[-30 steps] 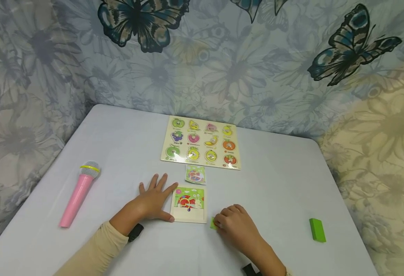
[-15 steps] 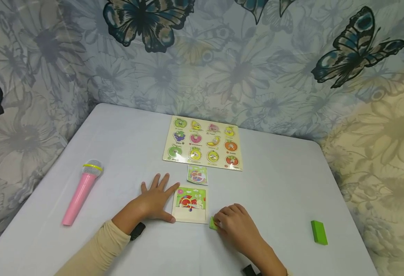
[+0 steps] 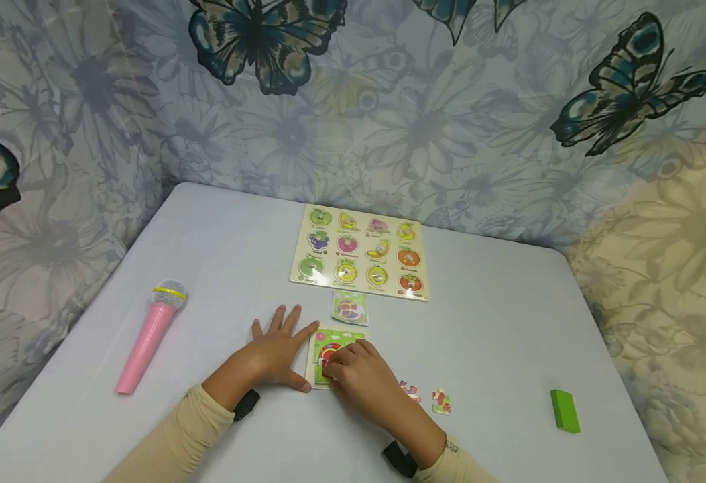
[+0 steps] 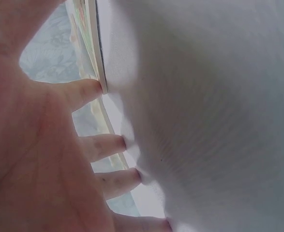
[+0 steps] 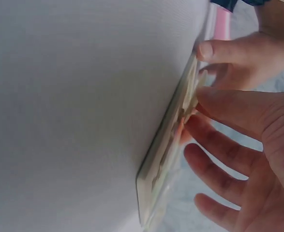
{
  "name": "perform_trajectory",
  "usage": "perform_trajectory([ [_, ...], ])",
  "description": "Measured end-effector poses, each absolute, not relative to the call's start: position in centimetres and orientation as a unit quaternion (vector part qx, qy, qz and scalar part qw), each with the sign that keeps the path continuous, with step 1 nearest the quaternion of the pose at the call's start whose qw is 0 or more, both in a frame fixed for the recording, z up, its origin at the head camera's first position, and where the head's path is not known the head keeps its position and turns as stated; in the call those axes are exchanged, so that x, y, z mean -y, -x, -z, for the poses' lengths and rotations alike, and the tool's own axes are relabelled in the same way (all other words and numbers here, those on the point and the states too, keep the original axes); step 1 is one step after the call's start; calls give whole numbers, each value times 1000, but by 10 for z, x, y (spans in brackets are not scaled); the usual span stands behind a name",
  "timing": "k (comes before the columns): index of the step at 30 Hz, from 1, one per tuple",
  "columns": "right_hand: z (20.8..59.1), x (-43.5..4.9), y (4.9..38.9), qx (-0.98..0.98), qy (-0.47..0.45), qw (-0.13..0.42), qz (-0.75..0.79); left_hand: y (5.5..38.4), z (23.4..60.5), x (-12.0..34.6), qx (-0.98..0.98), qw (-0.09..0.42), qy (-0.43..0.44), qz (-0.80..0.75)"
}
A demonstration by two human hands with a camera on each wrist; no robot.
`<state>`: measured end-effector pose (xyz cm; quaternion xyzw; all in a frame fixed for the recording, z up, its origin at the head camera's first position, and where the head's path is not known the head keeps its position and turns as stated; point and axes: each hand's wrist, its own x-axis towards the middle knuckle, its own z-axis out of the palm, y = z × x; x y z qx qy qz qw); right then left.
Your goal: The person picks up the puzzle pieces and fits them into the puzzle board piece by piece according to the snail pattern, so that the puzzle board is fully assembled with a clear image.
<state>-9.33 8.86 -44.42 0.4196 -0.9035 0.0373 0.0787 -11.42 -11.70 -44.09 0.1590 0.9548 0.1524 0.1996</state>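
Note:
My left hand (image 3: 277, 352) lies with its fingers spread on the table, thumb and index fingertip at the left edge of a small square puzzle board (image 3: 311, 369). My right hand (image 3: 361, 379) is over the board's lower part. Between thumb and index finger it pinches a small green puzzle piece (image 3: 321, 377), seen edge-on and tilted as a thin wooden piece (image 5: 203, 79) in the right wrist view. The upper part of the board shows a red and green snail picture, partly covered by the right hand. Two loose puzzle pieces, one pinkish (image 3: 412, 391) and one red-green (image 3: 441, 402), lie right of the board.
A small picture card (image 3: 350, 308) lies just beyond the puzzle board. Behind it is a larger fruit board (image 3: 362, 265). A pink toy microphone (image 3: 150, 335) lies at the left, a green block (image 3: 565, 411) at the right. Butterfly-patterned walls border the table.
The right hand has moved left from the table beside the board to over its lower part, carrying the green puzzle piece. Two loose pieces now show where it was. The left hand stays put.

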Motion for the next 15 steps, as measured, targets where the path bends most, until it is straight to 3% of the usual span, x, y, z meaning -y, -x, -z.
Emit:
perform_trajectory([
  [15,450,-80,94,896,-430,111,-10,115,442,116,-955,203,-154,-155],
])
